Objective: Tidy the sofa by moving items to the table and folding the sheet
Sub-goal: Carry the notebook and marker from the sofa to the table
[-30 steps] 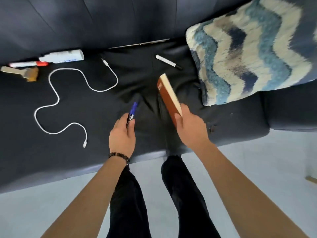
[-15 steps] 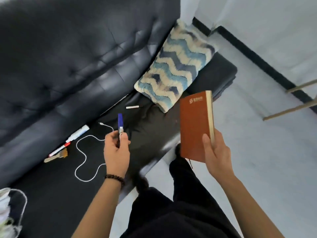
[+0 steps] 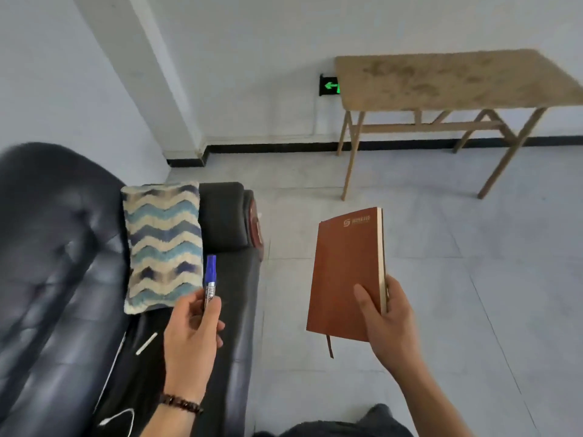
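Beside the black leather sofa, head view | left hand pinches blue-capped marker pen upright between curled fingers | right hand clamps brown hardcover notebook by its lower corner | both lifted clear, likely for carrying to the light wooden table well ahead

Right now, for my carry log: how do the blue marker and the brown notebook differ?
The blue marker is a thin stick; the brown notebook is a broad flat slab, far larger. The left hand pinches the marker by its lower barrel; the right hand grips the notebook at its lower edge, thumb on the cover. The notebook trails a ribbon; the marker has a cap. Both are held upright.
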Demonstrator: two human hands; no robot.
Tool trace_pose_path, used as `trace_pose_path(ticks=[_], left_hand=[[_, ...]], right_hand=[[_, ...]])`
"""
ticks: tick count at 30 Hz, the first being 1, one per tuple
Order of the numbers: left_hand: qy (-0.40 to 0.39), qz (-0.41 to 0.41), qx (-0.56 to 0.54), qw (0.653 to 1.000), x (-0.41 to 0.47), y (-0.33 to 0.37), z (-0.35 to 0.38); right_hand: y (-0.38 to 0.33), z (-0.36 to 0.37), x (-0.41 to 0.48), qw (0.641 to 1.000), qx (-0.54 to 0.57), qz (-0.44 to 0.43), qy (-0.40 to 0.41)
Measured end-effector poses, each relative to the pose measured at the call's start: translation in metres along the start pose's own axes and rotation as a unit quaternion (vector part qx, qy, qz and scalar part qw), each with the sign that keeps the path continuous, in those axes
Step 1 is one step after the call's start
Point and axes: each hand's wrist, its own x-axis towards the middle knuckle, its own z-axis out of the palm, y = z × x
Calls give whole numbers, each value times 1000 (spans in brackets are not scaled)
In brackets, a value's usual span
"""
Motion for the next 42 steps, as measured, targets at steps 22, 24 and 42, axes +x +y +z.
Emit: trace_pose_path(ticks=[22, 24, 42], left_hand=[[-137, 37, 49, 989, 35, 88, 455], [-152, 33, 44, 987, 64, 101, 507], [-330, 93, 87, 935, 199, 252, 1021]], right_hand=[[64, -289, 295, 985, 38, 25, 166], [60, -310, 344, 983, 26, 42, 179], [84, -547, 722, 927, 80, 90, 356]])
